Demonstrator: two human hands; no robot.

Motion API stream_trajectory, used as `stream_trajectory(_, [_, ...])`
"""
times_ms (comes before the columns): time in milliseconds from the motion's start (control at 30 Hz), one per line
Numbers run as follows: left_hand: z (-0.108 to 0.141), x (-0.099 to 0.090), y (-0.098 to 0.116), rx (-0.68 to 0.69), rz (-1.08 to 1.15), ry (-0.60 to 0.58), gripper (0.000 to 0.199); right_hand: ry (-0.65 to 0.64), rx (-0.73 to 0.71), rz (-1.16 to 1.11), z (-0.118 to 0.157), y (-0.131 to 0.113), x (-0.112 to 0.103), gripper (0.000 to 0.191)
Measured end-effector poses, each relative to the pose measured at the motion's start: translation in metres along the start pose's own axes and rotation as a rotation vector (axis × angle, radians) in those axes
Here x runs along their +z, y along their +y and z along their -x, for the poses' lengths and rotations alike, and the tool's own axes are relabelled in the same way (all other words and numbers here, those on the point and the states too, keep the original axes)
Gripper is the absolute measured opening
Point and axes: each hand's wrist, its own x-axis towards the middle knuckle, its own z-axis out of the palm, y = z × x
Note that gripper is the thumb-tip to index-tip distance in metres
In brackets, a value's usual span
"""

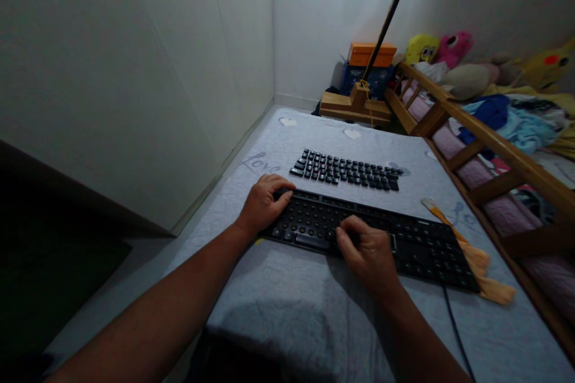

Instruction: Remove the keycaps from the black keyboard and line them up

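A black keyboard (pixel 314 239) lies across the cloth-covered surface, with many keycaps off its left and middle part and round key sockets bare. My left hand (pixel 267 200) grips its far left corner, thumb on top. Over the lower middle, near the space bar, my right hand (pixel 366 248) is closed with its fingers pinched together. What the pinch holds is hidden; a small dark piece with a light edge shows beside the knuckles. Behind the keyboard, loose black keycaps (pixel 344 170) are laid out in rows.
A brush (pixel 433 209) and an orange cloth (pixel 487 275) lie by the keyboard's right end. Its cable (pixel 456 329) runs toward me. A wooden bed rail (pixel 494 131) borders the right side, a pale panel (pixel 179 72) the left. A wooden stand (pixel 354 105) with a pole is behind.
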Motion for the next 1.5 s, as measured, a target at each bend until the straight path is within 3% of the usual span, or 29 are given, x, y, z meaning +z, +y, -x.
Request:
stream_trajectory(133, [0.0, 0.0, 0.0, -0.003, -0.002, -0.007, 0.013, 0.003, 0.063, 0.002, -0.001, 0.001, -0.003, 0.023])
stream_trajectory(567, [0.0, 0.001, -0.002, 0.002, 0.001, -0.007, 0.012, -0.105, 0.072, -0.073, -0.003, 0.002, -0.002, 0.022])
stream_trajectory(700, [0.0, 0.001, -0.001, -0.002, 0.007, -0.004, 0.012, -0.156, 0.101, -0.057, -0.004, 0.002, -0.005, 0.013])
stream_trajectory(833, [0.0, 0.0, 0.0, -0.006, 0.004, -0.005, 0.012, -0.225, 0.072, -0.044, -0.005, 0.003, -0.01, 0.005])
stream_trajectory(1167, [0.001, 0.001, -0.002, -0.005, 0.003, -0.012, 0.013, -0.256, -0.055, -0.025, -0.007, 0.015, -0.014, 0.01])
stream_trajectory(1500, [0.0, 0.001, -0.001, -0.006, -0.002, -0.013, 0.013, -0.212, -0.105, 0.04, -0.006, 0.017, -0.008, 0.005])
